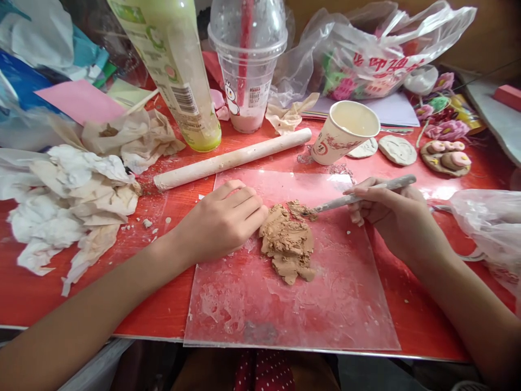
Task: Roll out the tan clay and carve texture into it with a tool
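A flattened, rough mass of brown clay (287, 244) lies on a clear plastic sheet (228, 315), with a smaller ragged lump at its far edge. My left hand (232, 217) rests palm down at the clay's left side, its fingers curled together. The index finger reaches the clay's edge; the thumb and the space under the palm are hidden. In my right hand (386, 212) is a slim grey clay modelling tool (366, 191), gripped like a pen. Its tip touches the small lump at the top right of the clay.
Behind the sheet lie a pale rolling pin (236, 157) and a paper cup (344, 136) of cloudy liquid. A tall bottle (175, 76) and a plastic drink cup (246, 70) stand farther back. Crumpled tissues (81, 201) are at left, clay discs (396, 150) and a plastic bag (492, 228) at right.
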The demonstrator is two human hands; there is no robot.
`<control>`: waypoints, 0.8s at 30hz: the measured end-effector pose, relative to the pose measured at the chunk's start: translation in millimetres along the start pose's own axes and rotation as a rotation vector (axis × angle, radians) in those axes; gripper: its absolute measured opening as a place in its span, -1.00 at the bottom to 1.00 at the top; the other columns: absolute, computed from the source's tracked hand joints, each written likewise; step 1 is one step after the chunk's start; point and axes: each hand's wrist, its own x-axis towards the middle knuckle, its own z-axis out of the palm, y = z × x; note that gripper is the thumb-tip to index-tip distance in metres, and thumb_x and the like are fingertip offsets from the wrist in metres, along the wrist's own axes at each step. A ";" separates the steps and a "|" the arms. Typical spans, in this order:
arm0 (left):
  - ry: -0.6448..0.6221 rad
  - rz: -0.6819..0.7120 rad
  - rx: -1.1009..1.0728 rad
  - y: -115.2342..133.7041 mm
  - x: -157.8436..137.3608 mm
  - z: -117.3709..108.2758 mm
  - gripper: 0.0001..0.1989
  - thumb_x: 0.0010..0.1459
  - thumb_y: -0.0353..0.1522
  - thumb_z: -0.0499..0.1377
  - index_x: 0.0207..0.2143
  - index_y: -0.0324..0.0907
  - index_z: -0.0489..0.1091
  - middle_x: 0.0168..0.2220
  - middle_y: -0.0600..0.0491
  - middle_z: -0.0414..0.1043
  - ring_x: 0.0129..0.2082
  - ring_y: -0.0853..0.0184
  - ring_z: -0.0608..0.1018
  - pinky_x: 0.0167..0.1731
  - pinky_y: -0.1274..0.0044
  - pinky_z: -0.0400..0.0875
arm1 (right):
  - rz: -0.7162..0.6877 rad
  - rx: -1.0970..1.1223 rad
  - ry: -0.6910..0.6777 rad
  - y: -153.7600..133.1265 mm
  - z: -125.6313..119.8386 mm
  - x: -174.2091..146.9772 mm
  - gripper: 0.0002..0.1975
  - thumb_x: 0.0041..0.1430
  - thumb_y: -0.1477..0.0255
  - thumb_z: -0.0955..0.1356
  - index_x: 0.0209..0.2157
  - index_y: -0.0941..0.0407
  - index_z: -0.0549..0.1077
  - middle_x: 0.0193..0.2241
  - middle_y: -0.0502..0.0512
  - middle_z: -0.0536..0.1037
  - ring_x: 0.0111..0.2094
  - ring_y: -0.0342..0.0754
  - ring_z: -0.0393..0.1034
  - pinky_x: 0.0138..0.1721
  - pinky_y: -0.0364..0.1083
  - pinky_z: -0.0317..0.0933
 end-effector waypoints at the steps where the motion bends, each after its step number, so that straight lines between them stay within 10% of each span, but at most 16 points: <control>1: 0.001 0.001 0.001 0.1 0.1 0.0 -0.82 0.17 -0.47 -0.02 -0.29 -0.28 0.37 -0.34 -0.01 0.38 -0.25 0.27 0.41 -0.17 0.39 0.31 | -0.042 0.008 0.010 -2.0 -2.8 -0.4 -0.89 0.01 0.51 0.33 -0.56 0.16 0.44 -0.67 0.01 0.40 -0.65 -0.20 0.28 -0.65 -0.21 0.14; 10: 0.013 0.013 0.009 -0.2 -0.8 -0.5 -0.81 0.18 -0.47 -0.04 -0.31 -0.28 0.37 -0.35 -0.01 0.38 -0.26 0.29 0.41 -0.17 0.40 0.30 | -0.233 -0.115 -0.439 -7.2 -28.7 3.2 -0.86 0.01 0.31 0.37 -0.39 0.06 0.53 -0.53 0.09 0.46 -0.51 -0.08 0.33 -0.60 -0.11 0.22; 24: 0.002 0.021 0.006 0.9 -0.2 -0.7 -0.80 0.18 -0.48 -0.04 -0.34 -0.28 0.37 -0.38 0.00 0.36 -0.28 0.27 0.40 -0.17 0.39 0.30 | 0.109 -0.252 -0.418 0.4 -41.8 16.2 -0.76 -0.03 0.38 0.40 -0.25 0.09 0.54 -0.42 0.15 0.57 -0.43 -0.06 0.47 -0.44 -0.16 0.36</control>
